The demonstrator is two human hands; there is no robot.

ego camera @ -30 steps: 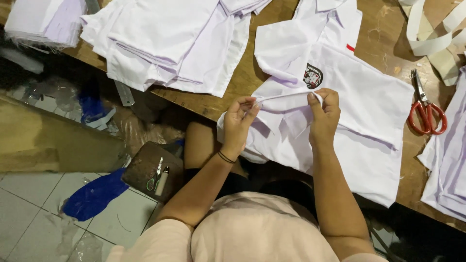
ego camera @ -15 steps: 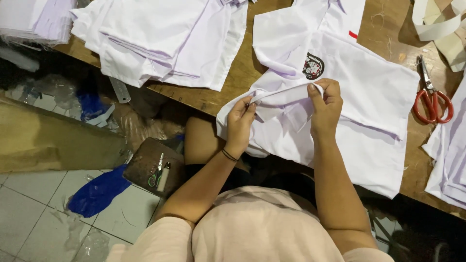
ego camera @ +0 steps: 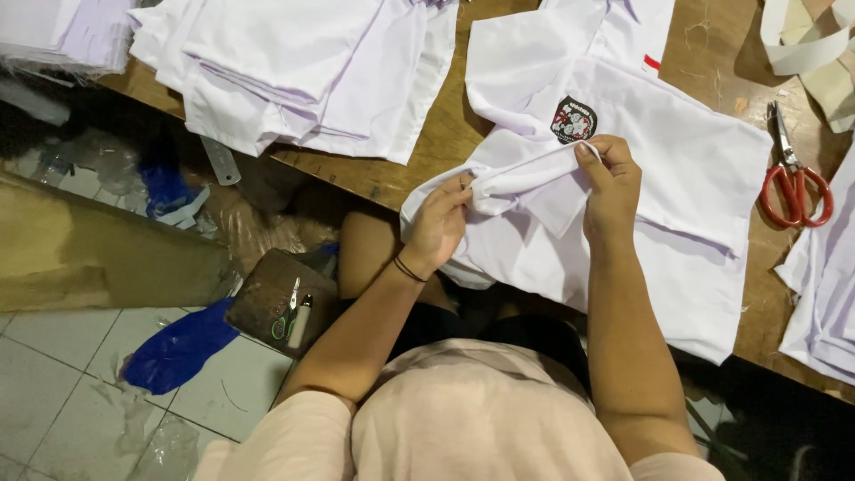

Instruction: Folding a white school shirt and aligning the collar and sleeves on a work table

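A white shirt (ego camera: 686, 169) with a dark round chest badge (ego camera: 574, 120) lies spread over the edge of a wooden table (ego camera: 450, 142). A folded strip of its sleeve is stretched between my two hands. My left hand (ego camera: 438, 224) pinches the strip's left end near the table edge. My right hand (ego camera: 610, 183) pinches the right end just below the badge. A thin dark band circles my left wrist.
A stack of folded white garments (ego camera: 294, 62) lies at the table's upper left, more white cloth (ego camera: 824, 285) at the right. Red-handled scissors (ego camera: 793, 178) rest right of the shirt. Below the table stand a small wooden stool (ego camera: 267, 298) with snips, blue plastic (ego camera: 178, 347) and tiled floor.
Both hands have kept hold of the sleeve strip. The view has drifted slightly, and the hands sit a little lower and further apart along the strip.
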